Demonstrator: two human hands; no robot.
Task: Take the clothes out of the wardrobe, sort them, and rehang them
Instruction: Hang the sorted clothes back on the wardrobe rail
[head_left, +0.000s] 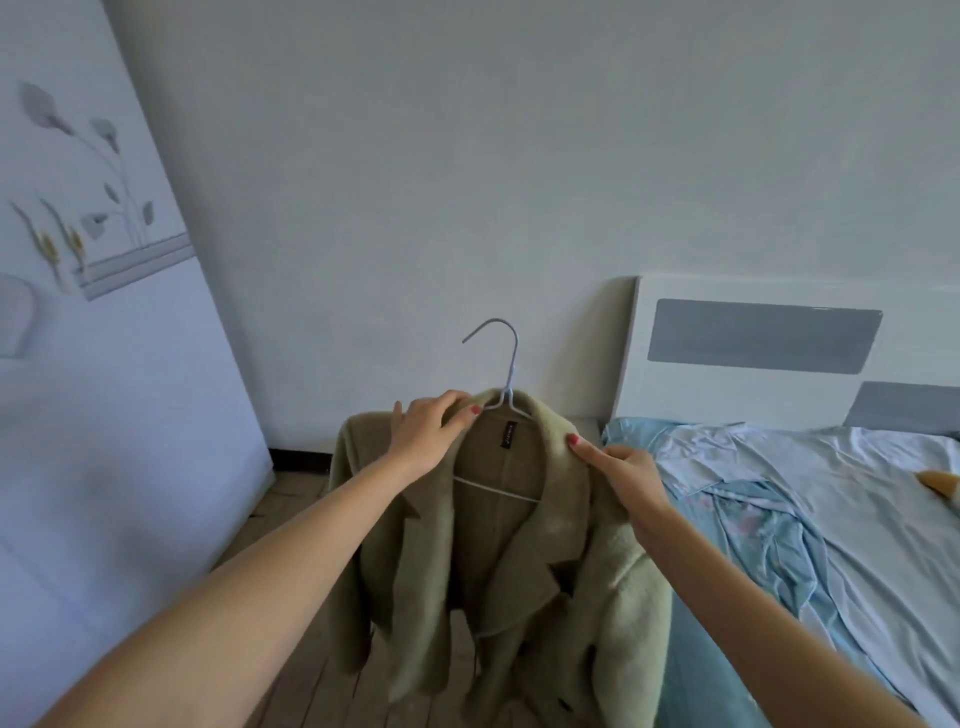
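Wardrobe door (104, 364) with flower relief standing at left edge, interior not showing. Left hand (423, 434) gripping collar of olive coat (498, 545) near wire hanger (501, 374), fingers curling over fabric, probably steadying shoulder on hanger. Coat hanging in air at centre, above wooden floor (291, 499). Right hand (623, 467) pinching right collar edge, likely straightening it. Bed (857, 519) at right; orange object at edge cut off, unclear. Coat hem out of frame.

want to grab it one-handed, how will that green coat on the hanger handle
The coat looks thick and fleecy, so probably floppy and fairly heavy. On the thin wire hanger it may slide; both the left hand and right hand grip its collar.
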